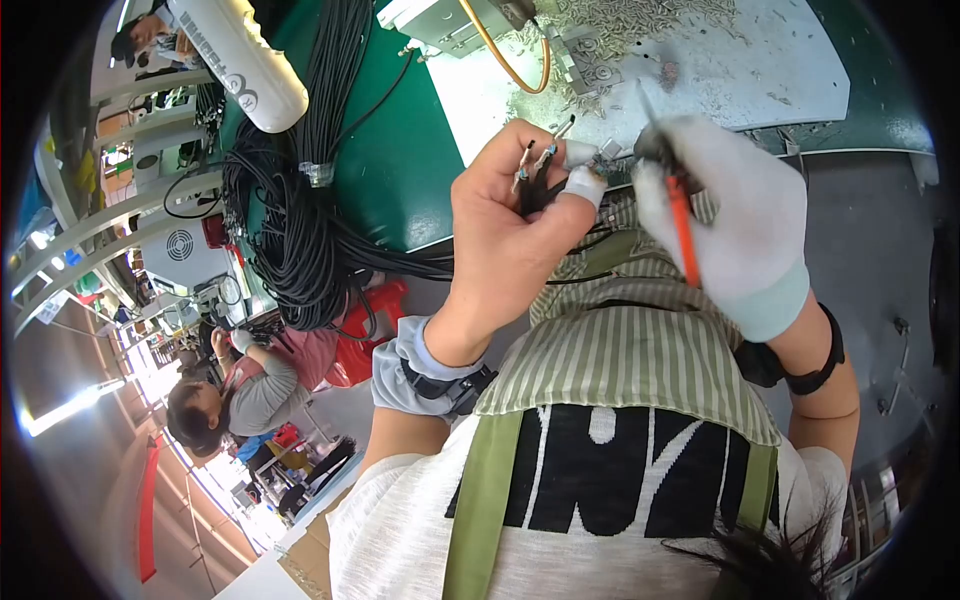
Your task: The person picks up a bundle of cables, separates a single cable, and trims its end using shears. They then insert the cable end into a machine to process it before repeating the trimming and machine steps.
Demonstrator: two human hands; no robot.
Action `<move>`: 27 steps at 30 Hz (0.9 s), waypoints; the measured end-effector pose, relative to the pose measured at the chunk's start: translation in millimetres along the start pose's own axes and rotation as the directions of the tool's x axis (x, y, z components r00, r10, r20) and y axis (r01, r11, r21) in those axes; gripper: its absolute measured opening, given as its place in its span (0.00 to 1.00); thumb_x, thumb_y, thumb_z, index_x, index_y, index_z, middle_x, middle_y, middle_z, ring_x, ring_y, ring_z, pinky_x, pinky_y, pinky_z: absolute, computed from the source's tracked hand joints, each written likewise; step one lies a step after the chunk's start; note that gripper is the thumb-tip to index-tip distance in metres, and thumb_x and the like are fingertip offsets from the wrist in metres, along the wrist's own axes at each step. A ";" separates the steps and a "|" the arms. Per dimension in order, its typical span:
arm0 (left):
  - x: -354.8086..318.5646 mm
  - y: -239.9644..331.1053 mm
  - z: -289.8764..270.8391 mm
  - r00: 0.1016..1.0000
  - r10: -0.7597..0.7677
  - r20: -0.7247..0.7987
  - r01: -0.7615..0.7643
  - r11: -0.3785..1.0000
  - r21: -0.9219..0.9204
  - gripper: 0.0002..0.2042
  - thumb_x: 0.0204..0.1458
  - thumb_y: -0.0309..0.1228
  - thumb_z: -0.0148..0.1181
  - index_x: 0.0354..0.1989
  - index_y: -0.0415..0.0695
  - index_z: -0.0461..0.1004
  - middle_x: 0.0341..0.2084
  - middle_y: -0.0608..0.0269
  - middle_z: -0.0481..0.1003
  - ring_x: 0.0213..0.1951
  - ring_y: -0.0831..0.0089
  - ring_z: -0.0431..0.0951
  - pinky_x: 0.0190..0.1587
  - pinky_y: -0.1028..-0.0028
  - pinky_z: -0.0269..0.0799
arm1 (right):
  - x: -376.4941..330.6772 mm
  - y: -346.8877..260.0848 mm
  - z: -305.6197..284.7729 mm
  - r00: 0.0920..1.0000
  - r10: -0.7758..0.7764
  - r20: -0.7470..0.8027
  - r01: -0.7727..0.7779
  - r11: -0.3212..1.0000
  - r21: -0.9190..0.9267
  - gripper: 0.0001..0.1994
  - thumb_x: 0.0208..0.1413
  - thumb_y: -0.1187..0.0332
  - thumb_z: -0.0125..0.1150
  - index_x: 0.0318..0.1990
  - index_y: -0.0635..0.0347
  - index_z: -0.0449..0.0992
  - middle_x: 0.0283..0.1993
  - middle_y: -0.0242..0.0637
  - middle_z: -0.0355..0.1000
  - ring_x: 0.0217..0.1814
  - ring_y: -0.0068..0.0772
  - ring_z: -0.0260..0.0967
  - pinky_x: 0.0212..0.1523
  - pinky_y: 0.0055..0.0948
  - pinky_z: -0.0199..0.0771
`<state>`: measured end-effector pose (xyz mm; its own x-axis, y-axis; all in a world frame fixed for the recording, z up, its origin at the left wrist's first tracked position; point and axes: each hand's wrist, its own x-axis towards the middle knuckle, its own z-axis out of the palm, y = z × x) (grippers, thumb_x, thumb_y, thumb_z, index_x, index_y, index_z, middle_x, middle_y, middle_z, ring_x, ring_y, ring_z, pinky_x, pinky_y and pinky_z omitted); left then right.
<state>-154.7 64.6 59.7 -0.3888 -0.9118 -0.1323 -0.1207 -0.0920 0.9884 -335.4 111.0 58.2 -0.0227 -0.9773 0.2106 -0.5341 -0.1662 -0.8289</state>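
My left hand [520, 220] is bare apart from white coverings on the thumb and index fingertips. It is closed around several black cables [535, 195], whose stripped ends stick up with small white and blue wires. A small silvery piece [608, 150] shows just beyond the index fingertip; whether it is pinched there I cannot make out. My right hand [735, 215], in a white glove, grips a hand tool with an orange handle [683, 232]. Its thin grey tip points away from me over the white board, and its exact kind is hidden by the fingers.
Many small metal parts [590, 75] lie scattered on the white board [470, 110] on the green tabletop [390, 200]. A grey machine [450, 25] with a yellow tube stands behind. A thick black cable bundle [290, 250] hangs at left beneath a white lamp [245, 60]. Another person [260, 385] sits farther left.
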 end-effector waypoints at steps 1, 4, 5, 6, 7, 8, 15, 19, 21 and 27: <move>-0.1 0.1 2.0 1.000 -0.001 0.001 0.001 1.000 0.000 0.09 0.45 0.14 0.55 0.34 0.38 0.67 0.23 0.75 0.67 0.24 0.92 0.60 0.26 0.88 0.56 | -2.2 2.4 1.9 0.963 -0.262 -0.065 0.226 0.913 -0.340 0.10 0.46 0.74 0.59 0.39 0.62 0.74 0.24 0.38 0.70 0.23 0.36 0.70 0.24 0.27 0.69; -0.6 0.9 9.5 0.995 0.094 -0.035 -0.090 0.991 0.098 0.08 0.44 0.17 0.58 0.31 0.39 0.68 0.21 0.77 0.65 0.23 0.92 0.58 0.25 0.89 0.53 | -8.7 -3.5 2.7 0.973 -0.232 -0.016 0.204 0.885 -0.420 0.13 0.43 0.73 0.63 0.39 0.59 0.74 0.26 0.38 0.69 0.28 0.40 0.70 0.28 0.29 0.70; -1.3 2.7 10.9 0.995 0.093 -0.035 -0.089 0.991 0.098 0.08 0.44 0.17 0.58 0.31 0.39 0.68 0.21 0.77 0.65 0.23 0.92 0.58 0.25 0.89 0.53 | -10.9 -5.1 2.7 0.976 -0.216 0.008 0.195 0.867 -0.458 0.15 0.41 0.72 0.64 0.40 0.58 0.74 0.27 0.38 0.69 0.31 0.42 0.70 0.30 0.31 0.71; -1.7 5.1 13.0 0.996 0.084 -0.038 -0.078 0.988 0.136 0.08 0.43 0.17 0.59 0.31 0.39 0.68 0.20 0.77 0.65 0.23 0.92 0.58 0.25 0.88 0.53 | -12.9 -5.1 2.6 0.977 -0.214 0.007 0.193 0.867 -0.460 0.15 0.41 0.72 0.64 0.40 0.58 0.74 0.27 0.38 0.69 0.31 0.42 0.70 0.30 0.31 0.71; -2.4 7.4 14.9 0.996 0.074 -0.042 -0.066 0.983 0.174 0.08 0.43 0.18 0.60 0.31 0.39 0.68 0.19 0.78 0.64 0.23 0.92 0.57 0.24 0.88 0.53 | -14.8 -4.8 2.6 0.983 -0.182 0.024 0.171 0.856 -0.489 0.13 0.42 0.70 0.64 0.38 0.56 0.73 0.25 0.36 0.68 0.29 0.40 0.70 0.31 0.32 0.72; -2.8 8.5 16.2 0.997 0.065 -0.048 -0.053 0.976 0.212 0.08 0.43 0.19 0.60 0.31 0.39 0.68 0.18 0.78 0.64 0.22 0.92 0.57 0.24 0.88 0.53 | -16.6 -4.4 2.4 0.988 -0.150 0.041 0.150 0.843 -0.517 0.11 0.43 0.69 0.63 0.37 0.54 0.72 0.23 0.34 0.66 0.27 0.39 0.69 0.32 0.33 0.73; -3.7 4.4 18.8 0.991 0.121 -0.052 -0.100 0.947 0.306 0.08 0.42 0.20 0.61 0.31 0.39 0.69 0.16 0.77 0.63 0.21 0.92 0.57 0.23 0.88 0.53 | -22.8 -2.4 0.9 0.994 -0.049 0.095 0.087 0.881 -0.466 0.20 0.38 0.69 0.67 0.43 0.56 0.75 0.27 0.38 0.68 0.33 0.41 0.70 0.43 0.38 0.73; -3.4 4.2 21.6 0.985 0.163 -0.059 -0.133 0.929 0.347 0.08 0.43 0.20 0.61 0.31 0.39 0.69 0.16 0.77 0.64 0.21 0.92 0.58 0.23 0.88 0.54 | -19.6 -2.6 1.0 0.987 -0.152 0.053 0.156 0.832 -0.532 0.20 0.38 0.68 0.67 0.44 0.56 0.75 0.28 0.38 0.68 0.34 0.43 0.70 0.44 0.40 0.73; -3.6 3.7 21.5 0.983 0.175 -0.063 -0.142 0.924 0.357 0.08 0.43 0.20 0.61 0.31 0.39 0.69 0.16 0.77 0.64 0.21 0.92 0.58 0.23 0.88 0.54 | -19.3 -4.0 -0.6 0.990 -0.120 0.074 0.141 0.815 -0.561 0.20 0.38 0.68 0.67 0.44 0.57 0.74 0.29 0.38 0.69 0.36 0.43 0.70 0.43 0.40 0.72; -4.2 -0.1 18.0 0.973 0.224 -0.052 -0.191 0.911 0.365 0.10 0.42 0.19 0.62 0.32 0.39 0.70 0.22 0.76 0.68 0.23 0.93 0.58 0.24 0.91 0.53 | -24.0 -5.3 5.0 0.993 -0.102 0.057 0.117 0.872 -0.475 0.15 0.41 0.70 0.66 0.40 0.58 0.74 0.25 0.38 0.68 0.31 0.42 0.71 0.37 0.36 0.73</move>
<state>-169.4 75.6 58.8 -0.3583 -0.9286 0.0970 -0.3692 0.2363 0.8988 -327.8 134.7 54.9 0.0797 -0.9611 0.2643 -0.8702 -0.1964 -0.4519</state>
